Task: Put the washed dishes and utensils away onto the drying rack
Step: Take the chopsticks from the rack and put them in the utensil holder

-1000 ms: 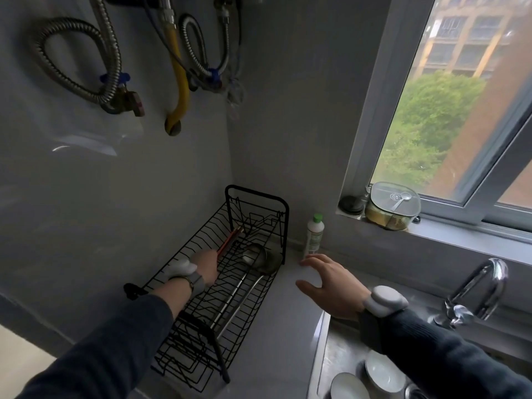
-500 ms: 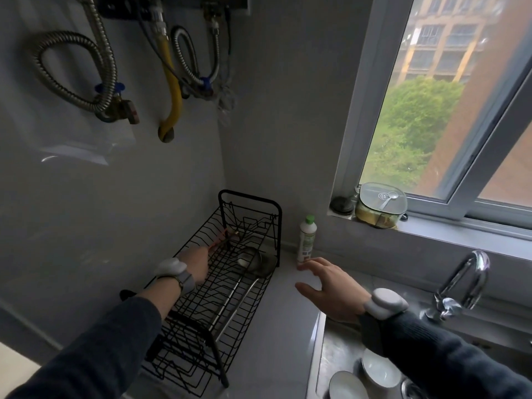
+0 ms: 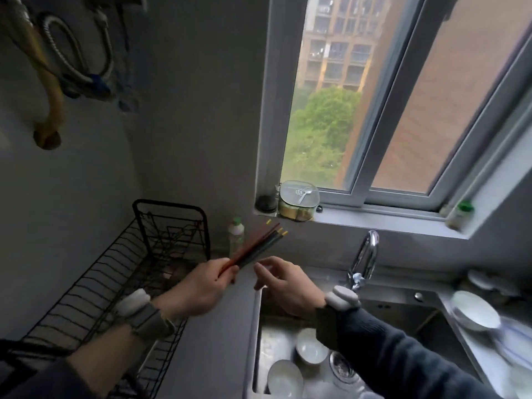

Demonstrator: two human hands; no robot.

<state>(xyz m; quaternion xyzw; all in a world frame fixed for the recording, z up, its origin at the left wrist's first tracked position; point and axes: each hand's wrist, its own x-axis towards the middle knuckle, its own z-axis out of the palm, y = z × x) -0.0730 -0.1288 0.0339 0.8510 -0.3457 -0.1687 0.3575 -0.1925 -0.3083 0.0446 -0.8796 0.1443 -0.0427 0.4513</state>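
Note:
My left hand [image 3: 201, 286] grips a bundle of red and dark chopsticks [image 3: 254, 247] with yellow tips, held over the counter and pointing up to the right. My right hand [image 3: 283, 283] hovers just right of the bundle, fingers loosely spread, holding nothing. The black wire drying rack [image 3: 95, 283] stands at the left against the wall, a ladle blurred inside it. White bowls [image 3: 311, 348] lie in the steel sink [image 3: 259, 335] below my right arm. More white bowls [image 3: 475, 309] sit on the counter at the right.
A green-capped bottle [image 3: 236, 234] stands behind the chopsticks by the wall. The chrome faucet [image 3: 364, 259] rises behind the sink. A lidded container [image 3: 299, 200] and a small jar [image 3: 460, 214] sit on the window sill. Hoses and pipes hang on the left wall.
My left hand has come out of the rack with the chopsticks and moved right, over the counter toward my right hand. The view has swung right, toward the sink.

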